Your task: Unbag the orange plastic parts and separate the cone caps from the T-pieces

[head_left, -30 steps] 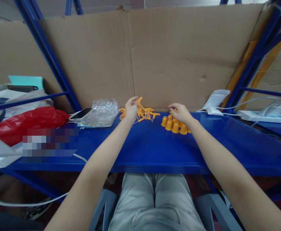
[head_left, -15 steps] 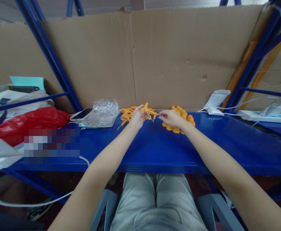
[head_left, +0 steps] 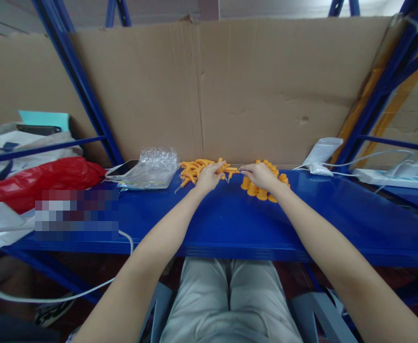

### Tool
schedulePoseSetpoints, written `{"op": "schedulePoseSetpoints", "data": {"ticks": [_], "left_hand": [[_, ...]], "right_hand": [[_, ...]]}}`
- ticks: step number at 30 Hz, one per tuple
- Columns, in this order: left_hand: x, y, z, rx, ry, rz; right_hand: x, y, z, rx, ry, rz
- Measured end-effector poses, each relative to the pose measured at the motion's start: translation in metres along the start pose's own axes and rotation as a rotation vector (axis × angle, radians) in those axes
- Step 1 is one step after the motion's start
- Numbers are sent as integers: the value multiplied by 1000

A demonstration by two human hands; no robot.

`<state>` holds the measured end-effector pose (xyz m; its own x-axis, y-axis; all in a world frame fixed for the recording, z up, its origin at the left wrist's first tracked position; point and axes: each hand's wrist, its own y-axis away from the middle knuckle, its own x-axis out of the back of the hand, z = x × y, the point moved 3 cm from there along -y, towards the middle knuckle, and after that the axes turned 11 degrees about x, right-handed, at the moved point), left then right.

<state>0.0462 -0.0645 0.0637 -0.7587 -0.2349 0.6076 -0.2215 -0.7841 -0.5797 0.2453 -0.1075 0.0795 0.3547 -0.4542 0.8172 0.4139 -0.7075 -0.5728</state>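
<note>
My left hand [head_left: 209, 177] is closed around an orange plastic piece [head_left: 233, 170] with branching arms. From its right end a thin dark metal spiral [head_left: 243, 170] runs to my right hand [head_left: 261, 175], whose fingertips pinch it. Beside and behind my left hand lies a pile of similar orange branched pieces [head_left: 190, 170], some with wire-like spirals showing. Under and around my right hand stands a cluster of orange cup-shaped pieces [head_left: 262, 194], partly hidden by the hand.
A clear plastic bag [head_left: 151, 174] and a phone [head_left: 126, 167] lie left of the pile on the blue shelf [head_left: 230, 224]. Farther left is a red bag [head_left: 51, 178]. A white power strip [head_left: 394, 176] and cables sit right. Cardboard [head_left: 266, 85] stands behind.
My left hand has turned palm-down and closed over the orange piece. The piece now points right, its spiral at my right fingertips. The view has shifted slightly.
</note>
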Motion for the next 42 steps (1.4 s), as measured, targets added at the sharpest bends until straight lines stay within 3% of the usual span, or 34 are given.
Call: {"op": "schedulePoseSetpoints", "data": {"ticks": [10, 16, 24, 30, 36, 39, 42], "left_hand": [[2, -4, -10, 109, 6, 116], [6, -8, -23, 169, -1, 157], [5, -7, -24, 164, 20, 173], [4, -7, -24, 158, 12, 164], [5, -7, -25, 147, 6, 166], [5, -7, -25, 147, 7, 165], [5, -7, -25, 155, 7, 162]], "right_hand": [[7, 1, 5, -60, 78, 52], [0, 8, 11, -133, 179, -151], [-13, 8, 4, -230, 192, -258], [-12, 7, 11, -225, 155, -150], [-7, 6, 27, -377, -50, 128], [-2, 5, 33, -306, -138, 220], [3, 6, 34, -248, -88, 245]]}}
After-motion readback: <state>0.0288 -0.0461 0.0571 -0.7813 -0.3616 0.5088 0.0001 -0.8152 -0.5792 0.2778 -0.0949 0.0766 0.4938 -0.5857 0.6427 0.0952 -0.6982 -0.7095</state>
